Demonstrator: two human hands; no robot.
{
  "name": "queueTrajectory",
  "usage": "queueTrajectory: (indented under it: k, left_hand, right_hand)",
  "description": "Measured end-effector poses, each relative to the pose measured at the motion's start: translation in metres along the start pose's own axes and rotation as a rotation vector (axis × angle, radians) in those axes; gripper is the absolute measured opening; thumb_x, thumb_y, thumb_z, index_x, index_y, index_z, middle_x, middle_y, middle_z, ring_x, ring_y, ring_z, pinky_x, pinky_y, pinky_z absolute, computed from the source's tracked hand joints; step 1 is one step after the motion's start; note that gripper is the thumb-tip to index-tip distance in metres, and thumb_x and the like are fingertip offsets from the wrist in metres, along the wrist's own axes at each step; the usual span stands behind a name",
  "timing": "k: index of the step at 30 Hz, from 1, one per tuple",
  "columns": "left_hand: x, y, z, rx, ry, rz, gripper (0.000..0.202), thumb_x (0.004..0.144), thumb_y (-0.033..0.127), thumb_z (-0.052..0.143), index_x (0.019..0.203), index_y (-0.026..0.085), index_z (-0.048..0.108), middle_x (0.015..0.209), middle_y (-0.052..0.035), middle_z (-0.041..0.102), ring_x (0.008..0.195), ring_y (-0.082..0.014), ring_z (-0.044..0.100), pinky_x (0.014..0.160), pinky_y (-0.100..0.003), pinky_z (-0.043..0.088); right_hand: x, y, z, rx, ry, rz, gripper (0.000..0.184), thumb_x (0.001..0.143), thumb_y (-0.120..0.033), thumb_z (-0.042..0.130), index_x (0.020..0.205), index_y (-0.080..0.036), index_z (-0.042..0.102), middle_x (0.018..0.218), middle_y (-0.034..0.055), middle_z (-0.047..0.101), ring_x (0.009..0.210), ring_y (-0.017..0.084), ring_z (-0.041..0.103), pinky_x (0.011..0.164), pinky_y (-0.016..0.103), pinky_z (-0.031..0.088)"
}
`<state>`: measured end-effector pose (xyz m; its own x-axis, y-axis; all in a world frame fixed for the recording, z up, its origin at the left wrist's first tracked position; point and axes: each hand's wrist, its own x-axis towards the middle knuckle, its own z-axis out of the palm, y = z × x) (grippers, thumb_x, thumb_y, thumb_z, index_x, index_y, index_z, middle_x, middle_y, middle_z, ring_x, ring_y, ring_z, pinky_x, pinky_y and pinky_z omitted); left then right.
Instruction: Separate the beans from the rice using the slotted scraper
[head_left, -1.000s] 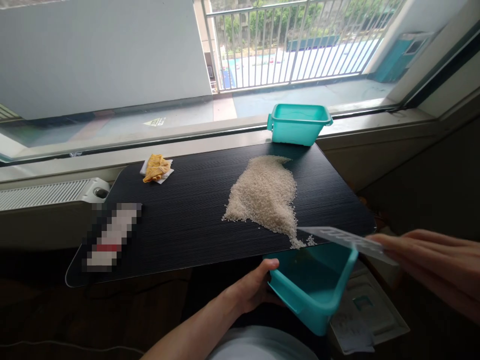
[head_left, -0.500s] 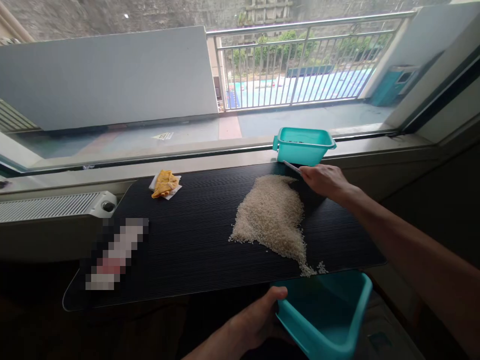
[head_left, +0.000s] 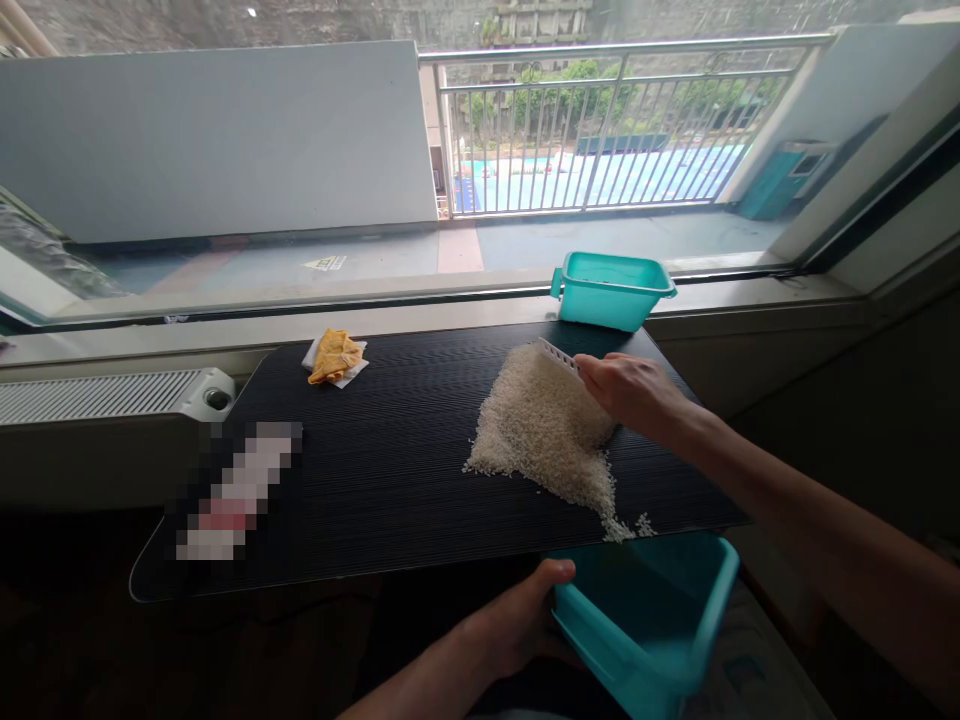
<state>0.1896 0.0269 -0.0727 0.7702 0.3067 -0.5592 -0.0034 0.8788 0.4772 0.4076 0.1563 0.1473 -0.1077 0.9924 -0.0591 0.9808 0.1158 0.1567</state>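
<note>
A spread heap of white rice [head_left: 544, 430] lies on the black table [head_left: 375, 460], with a thin tail reaching the near edge. My right hand [head_left: 630, 385] is closed around a thin white strip with a row of holes [head_left: 559, 355], its free end touching the top of the heap. Below the table edge, my left hand [head_left: 532, 620] grips the left rim of a teal plastic bin [head_left: 634, 650], thumb on top and the other fingers mostly hidden. The bin's mouth sits under the rice tail; its inside is dark.
A second teal bin [head_left: 615, 295] stands at the far edge by the window. A folded yellow cloth [head_left: 335, 357] rests on white paper at the back left. A blurred-out item [head_left: 240, 490] lies on the left, and a white radiator [head_left: 112, 395] stands beyond.
My right hand has moved the white strip left and nearer, from beside the far bin onto the back of the rice heap. My left hand keeps its grip on the near bin.
</note>
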Motion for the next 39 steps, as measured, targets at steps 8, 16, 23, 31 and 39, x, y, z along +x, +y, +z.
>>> queueTrajectory:
  k: [8,16,23,31,39]
  left_hand:
    - [-0.003,0.004,0.002,0.027,-0.021,0.001,0.103,0.064,0.083,0.089,0.138,0.014,0.074,0.147,-0.0243,0.075,0.143,-0.0511,0.065,0.114,-0.068,0.059]
    - [-0.002,0.001,0.001,0.018,0.014,-0.002,0.098,0.065,0.082,0.087,0.134,0.014,0.074,0.141,-0.0239,0.077,0.142,-0.0526,0.065,0.112,-0.071,0.059]
    - [-0.004,0.003,0.003,0.021,0.003,0.006,0.106,0.059,0.085,0.088,0.136,0.014,0.073,0.142,-0.0245,0.076,0.144,-0.0526,0.063,0.115,-0.073,0.056]
    - [-0.001,-0.001,-0.001,0.021,0.017,0.004,0.101,0.058,0.084,0.087,0.131,0.015,0.073,0.128,-0.0212,0.078,0.138,-0.0502,0.066,0.111,-0.069,0.059]
    - [-0.005,0.001,0.0,0.029,0.018,0.004,0.088,0.071,0.075,0.087,0.134,0.016,0.076,0.138,-0.0199,0.078,0.133,-0.0447,0.069,0.103,-0.058,0.064]
  right_hand:
    - [0.007,0.031,0.002,-0.023,-0.127,0.329,0.035,0.113,-0.044,0.066,0.136,-0.019,0.073,0.128,0.012,0.081,0.109,0.026,0.079,0.096,0.049,0.066]
    - [0.013,-0.012,-0.001,0.054,-0.231,0.315,0.036,0.115,-0.044,0.062,0.131,-0.015,0.076,0.127,0.014,0.083,0.117,0.028,0.08,0.107,0.052,0.063]
    - [0.024,-0.042,-0.013,0.083,-0.268,0.294,0.033,0.11,-0.047,0.072,0.128,-0.019,0.077,0.132,0.0104,0.081,0.118,0.026,0.078,0.105,0.052,0.065]
    - [0.028,-0.059,-0.021,0.115,-0.269,0.295,0.034,0.109,-0.045,0.072,0.128,-0.017,0.078,0.132,0.0121,0.081,0.117,0.027,0.079,0.103,0.05,0.064]
    - [-0.005,-0.011,-0.032,0.104,-0.234,0.378,0.045,0.109,-0.018,0.042,0.122,-0.004,0.083,0.126,0.0345,0.082,0.121,0.045,0.081,0.092,0.045,0.059]
